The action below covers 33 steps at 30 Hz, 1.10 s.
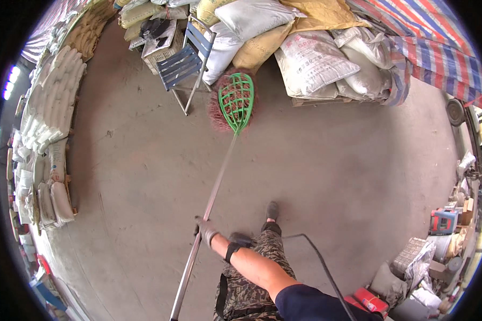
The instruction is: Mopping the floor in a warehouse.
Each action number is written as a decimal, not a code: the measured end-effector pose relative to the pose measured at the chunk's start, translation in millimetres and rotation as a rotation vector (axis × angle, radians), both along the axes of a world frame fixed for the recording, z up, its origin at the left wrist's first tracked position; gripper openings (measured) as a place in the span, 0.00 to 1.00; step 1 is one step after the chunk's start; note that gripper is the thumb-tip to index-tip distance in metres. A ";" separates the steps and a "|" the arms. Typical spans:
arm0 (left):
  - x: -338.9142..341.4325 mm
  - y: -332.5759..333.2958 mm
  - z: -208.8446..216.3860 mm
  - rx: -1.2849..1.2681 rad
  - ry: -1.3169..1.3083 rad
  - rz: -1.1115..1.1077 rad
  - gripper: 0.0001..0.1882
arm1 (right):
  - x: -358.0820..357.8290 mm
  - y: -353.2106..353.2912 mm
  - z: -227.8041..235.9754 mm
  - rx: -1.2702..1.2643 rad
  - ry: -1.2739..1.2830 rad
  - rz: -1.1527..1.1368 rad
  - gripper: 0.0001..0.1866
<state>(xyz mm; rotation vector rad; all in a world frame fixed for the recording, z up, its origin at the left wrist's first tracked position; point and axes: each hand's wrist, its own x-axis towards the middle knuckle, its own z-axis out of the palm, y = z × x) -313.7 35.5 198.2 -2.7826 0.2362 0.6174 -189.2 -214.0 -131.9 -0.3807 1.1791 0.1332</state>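
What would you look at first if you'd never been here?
Probably the bright green broom head, top middle, with reddish bristles, on a long pole the gloved right hand grips. Next, the red, white and blue striped sheet at upper right, and the blue chair just left of the broom head, by piled sacks.

One brush [236,102], one chair [180,70], two shoes [272,209], many sacks [317,61] (too piled to count)

From head height, one fisheye faces down at the floor [332,166]
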 end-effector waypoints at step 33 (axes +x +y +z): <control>92.5 -110.3 13.3 0.213 0.060 -0.582 0.11 | -220.3 -98.5 15.7 0.320 -0.033 -0.518 0.08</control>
